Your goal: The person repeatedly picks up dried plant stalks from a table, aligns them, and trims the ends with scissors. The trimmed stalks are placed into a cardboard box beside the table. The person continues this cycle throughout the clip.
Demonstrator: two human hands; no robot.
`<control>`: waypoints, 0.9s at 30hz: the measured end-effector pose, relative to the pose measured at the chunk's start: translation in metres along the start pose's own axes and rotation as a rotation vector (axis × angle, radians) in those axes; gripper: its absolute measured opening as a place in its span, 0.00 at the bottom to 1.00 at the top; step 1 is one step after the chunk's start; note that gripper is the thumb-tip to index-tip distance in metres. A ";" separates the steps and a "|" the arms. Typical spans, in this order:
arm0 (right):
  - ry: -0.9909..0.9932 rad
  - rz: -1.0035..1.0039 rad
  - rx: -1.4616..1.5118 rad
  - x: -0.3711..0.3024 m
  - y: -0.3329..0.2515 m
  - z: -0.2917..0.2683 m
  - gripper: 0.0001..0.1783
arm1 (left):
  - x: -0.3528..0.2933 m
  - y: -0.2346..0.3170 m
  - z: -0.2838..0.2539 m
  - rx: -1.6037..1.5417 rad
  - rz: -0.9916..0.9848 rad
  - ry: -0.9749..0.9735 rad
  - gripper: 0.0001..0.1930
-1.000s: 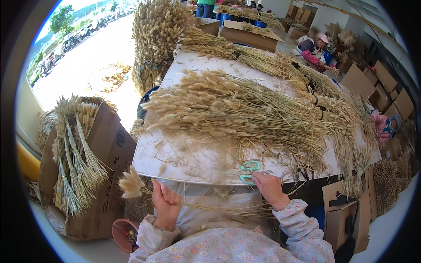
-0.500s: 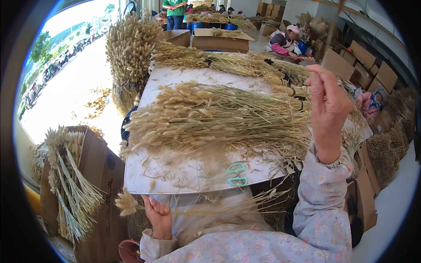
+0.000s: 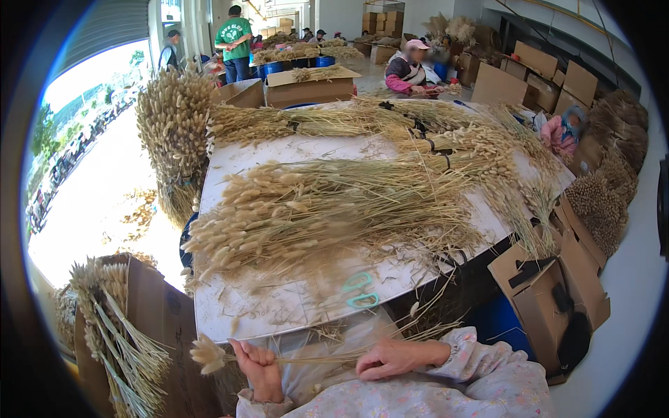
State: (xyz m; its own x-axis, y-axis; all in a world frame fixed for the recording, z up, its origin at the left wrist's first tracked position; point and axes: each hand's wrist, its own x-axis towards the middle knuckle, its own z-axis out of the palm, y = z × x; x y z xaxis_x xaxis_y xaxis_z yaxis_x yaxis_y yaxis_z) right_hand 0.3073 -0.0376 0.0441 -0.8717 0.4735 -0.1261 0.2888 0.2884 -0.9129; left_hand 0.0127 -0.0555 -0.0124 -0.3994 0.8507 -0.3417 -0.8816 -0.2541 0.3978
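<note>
Closed around a small bunch of dried bunny-tail grass point(image 3: 208, 354) is my left hand point(image 3: 259, 366), just off the near edge of the table. The fluffy heads stick out on its left, and the thin stems run off to the right. My right hand point(image 3: 390, 359) lies over those stems with its fingers curled in; what they pinch, if anything, is hidden. Beyond my hands, a large loose pile of the same grass point(image 3: 306, 205) covers the middle of the white table point(image 3: 279, 306), heads to the left. Turquoise-handled scissors point(image 3: 361, 290) rest near the table's front edge.
Black-tied grass bundles point(image 3: 334, 122) line the table's far side. A cardboard box point(image 3: 174, 334) with a grass bunch stands at left, an open carton point(image 3: 536, 306) at right. Clear plastic point(image 3: 313, 390) covers my lap. A seated person in pink point(image 3: 408, 70) works beyond the table.
My right hand has come down from high above the table's right side to the stems by my lap. My left hand still grips the bunch. The view has shifted.
</note>
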 end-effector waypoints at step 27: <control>0.776 1.330 0.741 -0.155 0.278 0.284 0.15 | 0.079 0.009 0.012 0.025 -0.079 -0.500 0.21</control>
State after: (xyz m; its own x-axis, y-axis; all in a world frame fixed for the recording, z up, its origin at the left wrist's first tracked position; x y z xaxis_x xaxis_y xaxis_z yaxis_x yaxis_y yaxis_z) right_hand 0.4101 -0.2668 -0.3000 0.2468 0.3781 -0.8923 0.1753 -0.9230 -0.3426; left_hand -0.0234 0.0150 -0.0255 -0.1571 0.9847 0.0760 -0.8955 -0.1745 0.4094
